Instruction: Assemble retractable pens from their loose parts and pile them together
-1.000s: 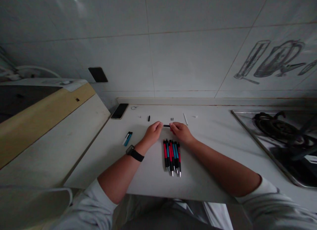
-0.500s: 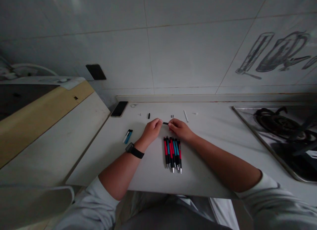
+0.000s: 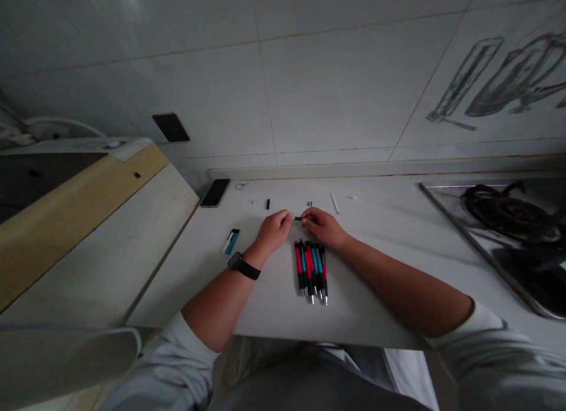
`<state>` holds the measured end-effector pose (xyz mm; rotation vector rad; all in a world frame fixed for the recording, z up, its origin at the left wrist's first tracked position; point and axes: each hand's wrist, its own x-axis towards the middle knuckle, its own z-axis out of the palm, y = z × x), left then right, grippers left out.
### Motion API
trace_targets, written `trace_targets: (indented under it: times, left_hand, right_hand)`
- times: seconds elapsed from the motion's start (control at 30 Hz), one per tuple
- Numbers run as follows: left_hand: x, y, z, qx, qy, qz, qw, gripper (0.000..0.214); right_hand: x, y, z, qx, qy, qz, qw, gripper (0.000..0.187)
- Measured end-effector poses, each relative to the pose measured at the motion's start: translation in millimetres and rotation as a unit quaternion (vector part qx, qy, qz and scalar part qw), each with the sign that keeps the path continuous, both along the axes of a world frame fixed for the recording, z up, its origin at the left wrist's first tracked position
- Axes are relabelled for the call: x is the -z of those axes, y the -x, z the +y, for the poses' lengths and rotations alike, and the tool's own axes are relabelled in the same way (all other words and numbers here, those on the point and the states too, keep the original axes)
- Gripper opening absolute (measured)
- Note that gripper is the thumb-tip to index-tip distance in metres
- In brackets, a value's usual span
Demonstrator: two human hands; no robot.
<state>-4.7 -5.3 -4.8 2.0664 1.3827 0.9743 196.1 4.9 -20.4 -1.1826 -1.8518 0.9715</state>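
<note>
Between my two hands is a small dark pen part [image 3: 298, 218], slim and held level above the counter. My left hand [image 3: 274, 229] pinches its left end, and my right hand [image 3: 326, 228] pinches the right end; the fingers hide both ends. Just below my right hand lies a row of several red and blue pens [image 3: 311, 269] with black grips and silver tips. Beyond my hands are a short black piece [image 3: 267, 204], two tiny dark bits [image 3: 309, 204], a thin white tube [image 3: 335, 203] and a small white piece [image 3: 351, 197].
Left of my left arm lie blue and white pen pieces [image 3: 231, 241] with black ends. A phone [image 3: 215, 193] rests near the back left corner of the white counter [image 3: 265, 308]. To the right is a gas stove [image 3: 490, 246]; a tiled wall [image 3: 327, 98] stands behind.
Both hands keep their pinch on the pen part, with only a slight shift of the fingers. The view has tilted and moved a little.
</note>
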Motion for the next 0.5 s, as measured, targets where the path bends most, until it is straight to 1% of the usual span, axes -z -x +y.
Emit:
trace_targets:
  times: [0.07, 0.17, 0.27, 0.33, 0.37, 0.4, 0.43, 0.47, 0.5]
  left_hand:
    - [-1.0, -0.9, 0.1, -0.008, 0.024, -0.029, 0.999, 0.038]
    - [-1.9, -5.5, -0.3, -0.008, 0.086, -0.121, 0.989, 0.037]
    - [-2.4, -10.6, -0.6, 0.003, 0.152, -0.231, 0.961, 0.036]
    - [-5.5, -8.7, 0.6, 0.001, 0.181, -0.268, 0.946, 0.036]
    - [-8.8, -4.9, 1.9, -0.006, 0.184, -0.267, 0.946, 0.036]
    - [-13.4, 1.1, 3.9, -0.018, 0.173, -0.25, 0.953, 0.037]
    - [-19.0, 9.2, 6.7, -0.034, 0.146, -0.217, 0.965, 0.037]
    - [-25.5, 19.1, 10.2, -0.05, 0.105, -0.164, 0.98, 0.037]
    - [-32.4, 30.3, 14.6, -0.068, 0.044, -0.089, 0.993, 0.035]
  right_hand:
    - [-0.3, 1.5, -2.3, 0.03, -0.05, 0.009, 0.998, 0.02]
    - [-4.4, 3.3, -8.7, 0.06, -0.133, -0.001, 0.989, 0.017]
    - [-10.5, 2.9, -15.0, 0.065, -0.194, -0.016, 0.979, 0.016]
    - [-13.4, 1.3, -17.3, 0.067, -0.21, -0.021, 0.975, 0.017]
    - [-14.1, 0.3, -17.6, 0.067, -0.212, -0.022, 0.975, 0.017]
    - [-14.4, -0.8, -17.3, 0.067, -0.213, -0.021, 0.975, 0.018]
    - [-14.2, -2.0, -16.6, 0.063, -0.213, -0.022, 0.975, 0.018]
    - [-13.7, -3.0, -15.6, 0.059, -0.212, -0.025, 0.975, 0.019]
    - [-12.9, -3.8, -14.3, 0.056, -0.21, -0.028, 0.976, 0.019]
